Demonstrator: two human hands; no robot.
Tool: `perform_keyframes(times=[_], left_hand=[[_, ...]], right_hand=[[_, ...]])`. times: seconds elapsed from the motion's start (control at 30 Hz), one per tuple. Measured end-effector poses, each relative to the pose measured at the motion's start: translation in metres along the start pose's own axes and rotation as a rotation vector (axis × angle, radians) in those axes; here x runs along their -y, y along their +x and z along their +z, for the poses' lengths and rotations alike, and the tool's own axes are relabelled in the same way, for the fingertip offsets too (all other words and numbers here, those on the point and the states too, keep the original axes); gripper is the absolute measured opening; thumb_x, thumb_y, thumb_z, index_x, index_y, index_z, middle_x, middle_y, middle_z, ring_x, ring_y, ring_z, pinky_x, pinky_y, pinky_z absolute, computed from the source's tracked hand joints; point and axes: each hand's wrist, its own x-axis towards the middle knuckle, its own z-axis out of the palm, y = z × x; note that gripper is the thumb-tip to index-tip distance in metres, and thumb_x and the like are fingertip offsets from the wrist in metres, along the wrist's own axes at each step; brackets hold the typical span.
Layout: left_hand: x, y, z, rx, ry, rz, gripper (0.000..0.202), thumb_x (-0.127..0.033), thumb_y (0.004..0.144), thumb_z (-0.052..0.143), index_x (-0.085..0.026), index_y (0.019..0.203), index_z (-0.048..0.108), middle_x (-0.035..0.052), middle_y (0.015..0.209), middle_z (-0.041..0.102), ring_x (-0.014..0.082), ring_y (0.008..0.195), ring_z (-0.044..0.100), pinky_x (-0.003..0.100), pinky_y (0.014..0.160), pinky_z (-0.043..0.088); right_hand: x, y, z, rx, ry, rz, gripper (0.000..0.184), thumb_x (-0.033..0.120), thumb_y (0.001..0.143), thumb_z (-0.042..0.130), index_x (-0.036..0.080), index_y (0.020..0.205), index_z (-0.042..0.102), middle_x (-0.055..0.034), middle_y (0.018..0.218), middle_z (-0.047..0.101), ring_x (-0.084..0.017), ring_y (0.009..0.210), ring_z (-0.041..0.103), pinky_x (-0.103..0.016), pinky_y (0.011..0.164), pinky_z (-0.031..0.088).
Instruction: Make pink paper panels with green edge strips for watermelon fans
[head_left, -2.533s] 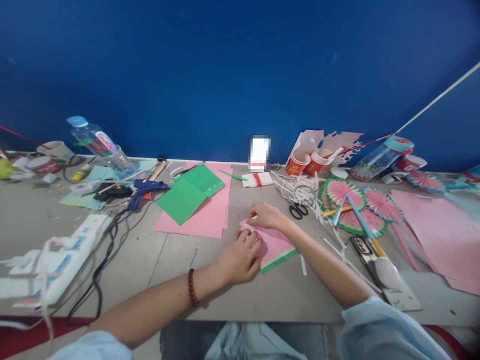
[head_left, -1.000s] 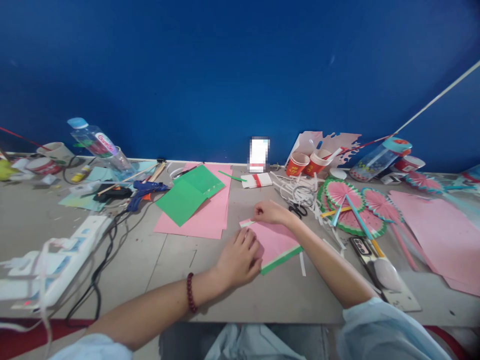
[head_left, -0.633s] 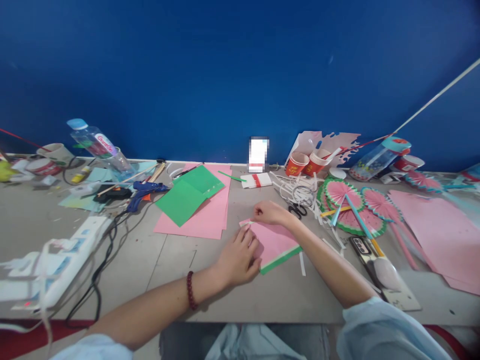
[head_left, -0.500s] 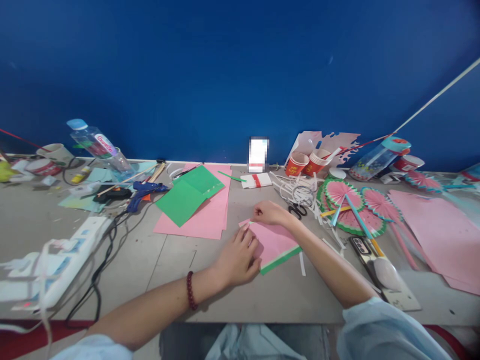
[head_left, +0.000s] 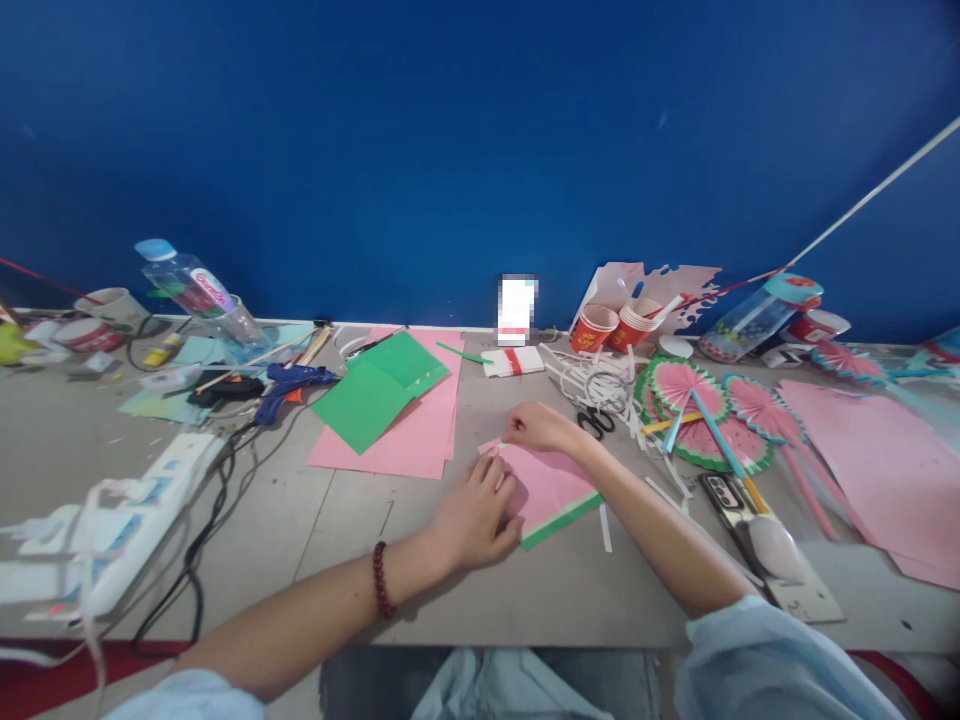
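A sheet of pink paper (head_left: pixel 551 480) with a green strip along its near right edge lies on the table in front of me. My left hand (head_left: pixel 484 515) rests on its left side, fingers spread, fingertips at the far left corner. Curled fingers of my right hand (head_left: pixel 541 428) close on the paper's far edge, close to the left fingertips. What lies between the right fingertips is mostly hidden. A thin white paper strip (head_left: pixel 606 528) is beside the green edge. Dark-handled scissors (head_left: pixel 595 424) lie just right of my right hand, partly under white strips.
Green sheets (head_left: pixel 367 400) overlap pink sheets (head_left: pixel 405 455) at left. A blue glue gun (head_left: pixel 292 385) and a power strip (head_left: pixel 161 520) with cables stand farther left. Watermelon-patterned paper fans (head_left: pixel 727 440), a phone (head_left: pixel 724 495), a mouse (head_left: pixel 775 548) and red paper cups (head_left: pixel 596 328) occupy the right.
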Motion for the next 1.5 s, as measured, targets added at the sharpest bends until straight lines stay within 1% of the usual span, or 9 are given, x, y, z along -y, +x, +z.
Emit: perform_keyframes(times=[0.13,0.2,0.3,0.67,0.87,1.07,1.17,1.33,1.5], left_hand=[[0.006,0.000,0.003,0.003,-0.028,-0.031,0.054,-0.041,0.080,0.055,-0.013,0.125,0.044,0.0215,0.137,0.043,0.0366,0.128,0.039,0.053,0.100,0.038],[0.010,0.000,0.004,0.004,-0.045,-0.038,0.065,-0.045,0.079,0.056,-0.012,0.132,0.039,0.0222,0.141,0.040,0.0367,0.131,0.037,0.053,0.103,0.036],[0.012,0.001,0.005,0.015,-0.063,-0.045,0.072,-0.046,0.078,0.057,-0.011,0.137,0.036,0.0221,0.141,0.041,0.0356,0.133,0.036,0.052,0.105,0.035],[0.008,0.002,0.002,0.041,-0.050,-0.069,0.070,-0.045,0.078,0.057,-0.006,0.134,0.040,0.0222,0.140,0.044,0.0368,0.133,0.035,0.052,0.108,0.034],[0.008,0.000,0.007,0.000,-0.050,-0.069,0.068,-0.044,0.078,0.058,-0.009,0.134,0.041,0.0204,0.138,0.044,0.0364,0.132,0.035,0.052,0.106,0.036],[0.006,0.001,0.005,0.021,-0.032,-0.091,0.068,-0.044,0.077,0.058,-0.008,0.131,0.042,0.0211,0.134,0.046,0.0377,0.129,0.037,0.052,0.105,0.036],[0.005,0.002,0.003,0.009,-0.029,-0.096,0.066,-0.045,0.076,0.059,-0.010,0.130,0.043,0.0196,0.131,0.048,0.0374,0.127,0.038,0.052,0.103,0.037],[0.006,0.002,0.001,0.001,-0.018,-0.053,0.061,-0.044,0.077,0.058,-0.014,0.128,0.044,0.0160,0.125,0.052,0.0351,0.125,0.039,0.050,0.102,0.038],[0.009,0.000,0.006,0.000,0.018,-0.049,0.067,-0.055,0.081,0.054,-0.010,0.129,0.046,0.0186,0.131,0.049,0.0362,0.126,0.039,0.051,0.104,0.037]], right_hand=[[-0.001,0.002,0.002,0.004,-0.022,0.003,0.015,0.032,0.079,0.064,0.018,0.072,0.064,-0.0013,0.077,0.065,-0.011,0.066,0.054,-0.021,0.057,0.032],[-0.002,0.003,0.003,0.004,-0.026,0.001,0.016,0.033,0.079,0.064,0.018,0.073,0.064,-0.0015,0.077,0.065,-0.012,0.065,0.055,-0.021,0.056,0.032],[-0.003,0.003,0.004,0.009,-0.022,0.003,0.017,0.033,0.079,0.063,0.018,0.072,0.064,-0.0013,0.075,0.065,-0.012,0.064,0.054,-0.021,0.055,0.032],[-0.013,0.009,0.010,-0.017,0.008,-0.037,0.021,0.034,0.077,0.065,0.018,0.066,0.059,-0.0001,0.069,0.062,-0.010,0.060,0.051,-0.021,0.054,0.031],[-0.013,0.007,0.008,0.009,0.021,-0.018,0.024,0.037,0.078,0.065,0.017,0.065,0.058,-0.0002,0.067,0.061,-0.010,0.059,0.050,-0.021,0.054,0.032],[-0.013,0.008,0.007,0.037,-0.001,-0.008,0.025,0.040,0.079,0.064,0.017,0.068,0.060,-0.0006,0.067,0.061,-0.011,0.060,0.050,-0.021,0.054,0.031],[-0.011,0.007,0.006,0.033,0.002,-0.006,0.025,0.040,0.078,0.065,0.017,0.068,0.061,-0.0009,0.069,0.062,-0.011,0.062,0.051,-0.022,0.055,0.031],[-0.009,0.004,0.003,0.036,0.005,0.023,0.024,0.039,0.077,0.066,0.018,0.068,0.060,0.0005,0.067,0.061,-0.011,0.060,0.050,-0.022,0.054,0.031],[-0.013,0.005,0.002,0.059,0.038,-0.005,0.027,0.042,0.077,0.065,0.018,0.068,0.059,0.0016,0.064,0.059,-0.010,0.059,0.048,-0.021,0.054,0.031]])
